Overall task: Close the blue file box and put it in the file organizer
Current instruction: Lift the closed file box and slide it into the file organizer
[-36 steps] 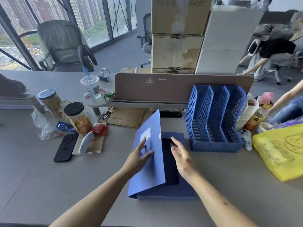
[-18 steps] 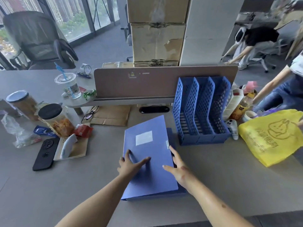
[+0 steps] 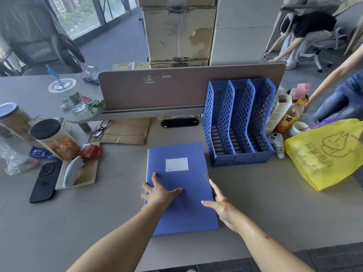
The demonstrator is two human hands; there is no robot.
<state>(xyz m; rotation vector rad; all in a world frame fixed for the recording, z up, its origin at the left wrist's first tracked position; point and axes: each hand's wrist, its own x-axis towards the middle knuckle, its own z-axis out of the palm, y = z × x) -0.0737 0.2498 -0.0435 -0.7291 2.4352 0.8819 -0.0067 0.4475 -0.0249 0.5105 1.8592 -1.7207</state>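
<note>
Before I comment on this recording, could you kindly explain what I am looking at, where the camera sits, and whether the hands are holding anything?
There is no machine here: a person wears one wide-angle camera on the head, looking forward and down at their own bare arms. The left hand lies flat, fingers spread, on the lid of the blue file box, which looks closed and lies flat on the grey desk. The right hand is open at the box's right edge. Neither hand grips anything. Behind and right of the box stands the blue file organizer, its three slots empty. Around it lie a yellow bag, a black phone and snack jars.
</note>
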